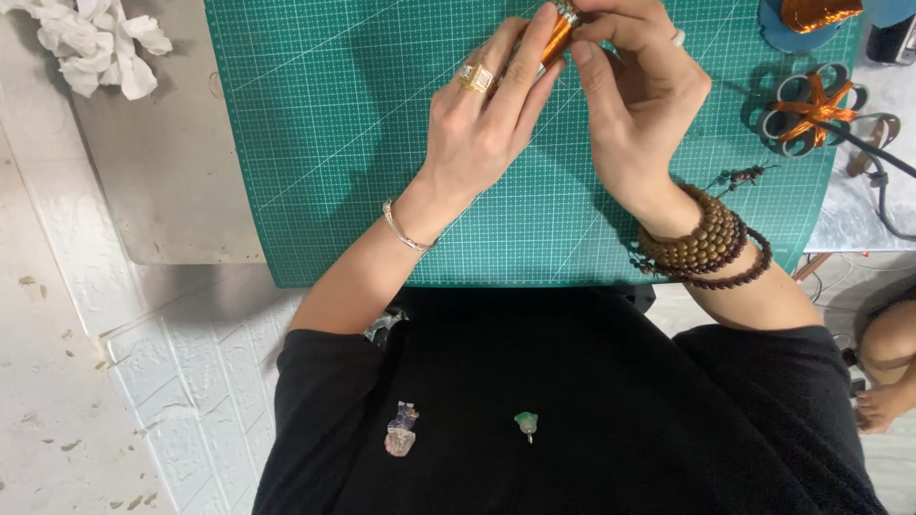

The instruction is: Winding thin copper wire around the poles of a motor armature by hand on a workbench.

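Head view: my left hand [487, 119] and right hand [634, 91] both pinch a small orange tube [556, 38] in their fingers, above the green mat [324, 143] on the table [162, 172], scissors [811, 110] at right.

A small craft workspace is showing here: a green gridded cutting mat [334, 143] is covering the table. Scraps of orange foil ribbon [814, 105] and crumpled white paper [95, 43] are lying around its edges.

cutting mat [334, 143]: matt green rubbery | ribbon roll [556, 38]: glossy orange foil | bracelet [701, 238]: wooden beads
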